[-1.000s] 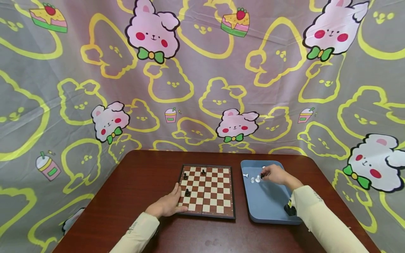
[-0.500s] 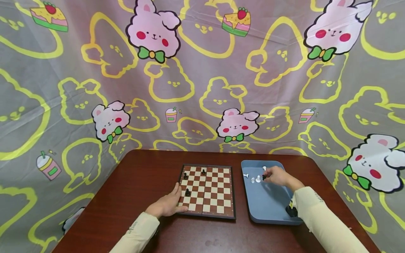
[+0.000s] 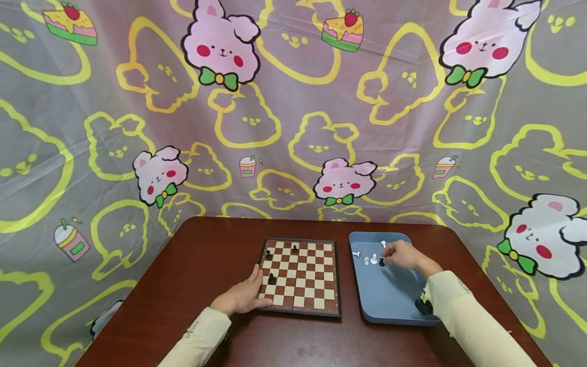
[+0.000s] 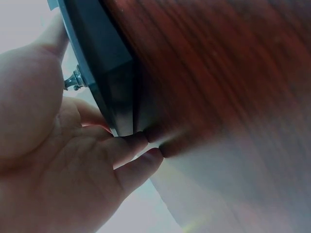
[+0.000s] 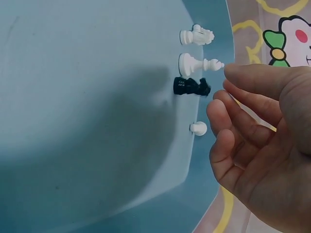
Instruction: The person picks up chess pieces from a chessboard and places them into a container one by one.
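Note:
My left hand [image 3: 243, 295] rests at the near left corner of the chessboard [image 3: 316, 278], fingers along the left side and thumb at the front edge. In the left wrist view, its straight fingers touch the board's dark edge [image 4: 109, 73]. Three black chess pieces stand on the board, one of them a piece [image 3: 272, 279] near my left hand. Over the blue tray [image 3: 390, 300], my right hand [image 3: 402, 255] hovers with thumb and fingers apart. Just beside its fingertips a black knight [image 5: 191, 86] stands on the tray floor, next to a white bishop-like piece [image 5: 200, 64].
A white knight [image 5: 197, 35] and a smaller white piece [image 5: 198, 128] are also in the tray. Another white piece [image 3: 356, 254] lies on its side by the tray's left wall. The wooden table [image 3: 202, 260] ends at a patterned curtain [image 3: 284, 127].
The black knight, held in my right fingers earlier, has come down onto the tray beside the white pieces and been let go. My left hand and the board have stayed put.

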Demonstrator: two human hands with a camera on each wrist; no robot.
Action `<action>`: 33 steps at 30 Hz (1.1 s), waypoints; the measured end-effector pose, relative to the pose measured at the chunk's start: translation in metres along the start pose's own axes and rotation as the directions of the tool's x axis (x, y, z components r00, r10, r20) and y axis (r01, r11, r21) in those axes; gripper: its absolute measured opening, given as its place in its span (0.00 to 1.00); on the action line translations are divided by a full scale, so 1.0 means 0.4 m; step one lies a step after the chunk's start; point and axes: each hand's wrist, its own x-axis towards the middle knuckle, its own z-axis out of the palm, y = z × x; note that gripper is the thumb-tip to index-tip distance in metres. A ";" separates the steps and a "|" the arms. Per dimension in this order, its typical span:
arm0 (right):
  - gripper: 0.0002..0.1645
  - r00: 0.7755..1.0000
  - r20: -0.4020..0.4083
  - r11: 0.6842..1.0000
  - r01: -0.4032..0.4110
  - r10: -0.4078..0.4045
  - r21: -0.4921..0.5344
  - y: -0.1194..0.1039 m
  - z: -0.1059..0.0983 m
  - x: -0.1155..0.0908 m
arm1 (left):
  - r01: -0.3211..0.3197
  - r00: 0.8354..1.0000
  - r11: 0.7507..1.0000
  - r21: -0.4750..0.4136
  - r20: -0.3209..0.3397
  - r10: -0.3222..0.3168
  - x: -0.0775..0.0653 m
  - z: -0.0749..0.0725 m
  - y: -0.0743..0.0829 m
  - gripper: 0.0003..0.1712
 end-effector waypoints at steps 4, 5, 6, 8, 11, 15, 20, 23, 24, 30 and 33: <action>0.10 1.000 -0.011 1.000 0.010 -0.010 0.005 -0.013 -0.003 -0.001 | 0.004 1.000 1.000 -0.003 -0.002 -0.004 -0.002 -0.001 0.001 0.56; 0.10 1.000 -0.013 1.000 0.019 -0.018 0.005 -0.017 -0.003 -0.001 | 0.005 1.000 1.000 -0.003 -0.002 -0.005 -0.003 -0.001 0.001 0.56; 0.10 0.999 -0.017 1.000 0.031 -0.031 0.002 -0.023 -0.004 -0.002 | 0.007 1.000 1.000 -0.003 -0.001 -0.007 -0.003 -0.002 0.002 0.56; 0.10 0.999 -0.023 0.999 0.048 -0.048 -0.003 -0.034 -0.006 -0.003 | 0.011 1.000 1.000 -0.001 0.004 -0.011 -0.003 -0.002 0.002 0.56; 0.10 0.997 -0.023 0.997 0.076 -0.077 -0.019 -0.052 -0.007 -0.004 | 0.012 1.000 1.000 0.001 0.006 -0.012 -0.002 -0.002 0.001 0.56; 0.10 0.995 -0.021 0.995 0.098 -0.098 -0.025 -0.075 -0.004 0.001 | 0.017 1.000 1.000 0.000 0.003 -0.017 -0.002 0.001 0.000 0.56; 0.12 0.990 -0.016 0.990 0.139 -0.139 0.002 -0.114 0.004 0.007 | 0.018 1.000 1.000 -0.006 0.000 -0.018 -0.004 0.004 -0.003 0.56; 0.11 0.989 -0.012 0.989 0.149 -0.149 -0.001 -0.142 0.015 0.011 | 0.012 1.000 1.000 -0.011 0.001 -0.012 -0.005 0.003 -0.001 0.56; 0.12 0.988 -0.010 0.988 0.153 -0.153 -0.001 -0.151 0.019 0.013 | 0.009 1.000 1.000 -0.011 0.000 -0.009 -0.004 0.003 -0.001 0.56; 0.10 0.983 -0.002 0.983 0.185 -0.185 -0.009 -0.213 0.049 0.025 | 0.002 1.000 1.000 -0.012 0.010 -0.002 -0.002 -0.001 0.000 0.56; 0.09 0.981 0.005 0.981 0.192 -0.192 -0.002 -0.240 0.066 0.031 | 0.003 1.000 1.000 -0.013 0.017 -0.003 -0.003 -0.002 0.000 0.56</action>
